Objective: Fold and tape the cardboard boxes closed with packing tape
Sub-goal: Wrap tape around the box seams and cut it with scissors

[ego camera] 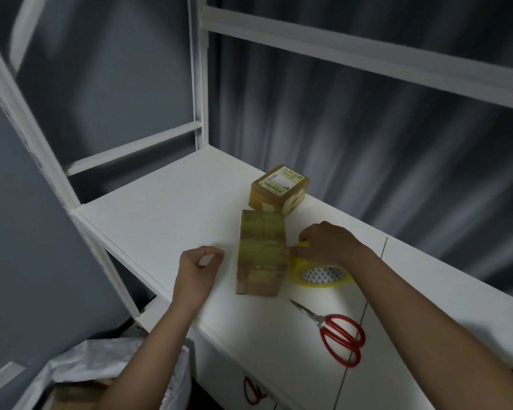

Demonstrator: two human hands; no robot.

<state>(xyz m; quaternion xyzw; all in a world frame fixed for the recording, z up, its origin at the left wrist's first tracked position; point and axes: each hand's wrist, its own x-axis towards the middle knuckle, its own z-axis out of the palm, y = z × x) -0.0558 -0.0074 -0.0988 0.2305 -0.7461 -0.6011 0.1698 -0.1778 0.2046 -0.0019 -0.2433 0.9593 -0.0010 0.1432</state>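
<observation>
A long cardboard box wrapped in clear tape lies on the white table. Behind it stands a smaller taped box with a label on top. My right hand is at the long box's right side and pinches the yellow tape end against it. The tape roll lies flat on the table under that hand, touching the box. My left hand hovers left of the box with fingers loosely curled, thumb and forefinger nearly meeting, holding nothing.
Red-handled scissors lie on the table near its front edge, right of centre. A white shelf frame rises behind the table. A white bag with cardboard sits on the floor at the lower left.
</observation>
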